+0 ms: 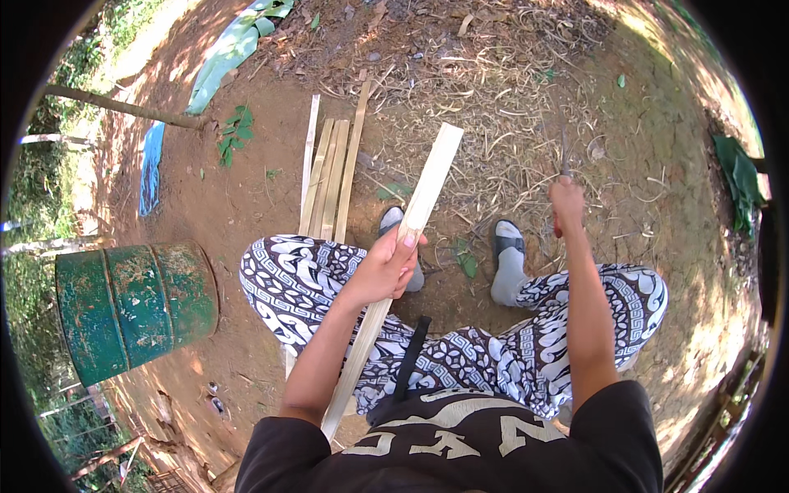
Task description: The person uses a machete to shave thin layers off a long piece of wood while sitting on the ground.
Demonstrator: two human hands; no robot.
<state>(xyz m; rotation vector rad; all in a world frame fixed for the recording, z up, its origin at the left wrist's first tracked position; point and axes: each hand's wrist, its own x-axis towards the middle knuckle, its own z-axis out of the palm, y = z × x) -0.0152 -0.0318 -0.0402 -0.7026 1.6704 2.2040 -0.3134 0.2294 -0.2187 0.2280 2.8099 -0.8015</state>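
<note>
One pale slat [433, 177], seemingly unfinished, runs through our closed left hand [388, 264] — our right hand [567, 201] clasps a knife [565, 163], well apart — while loose slats [334, 177] beyond the left grip look done.

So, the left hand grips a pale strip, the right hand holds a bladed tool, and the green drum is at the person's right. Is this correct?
Not quite: the green drum is at the person's left, as the head view shows. The left hand does grip a pale strip, and the right hand holds a bladed tool.
</note>
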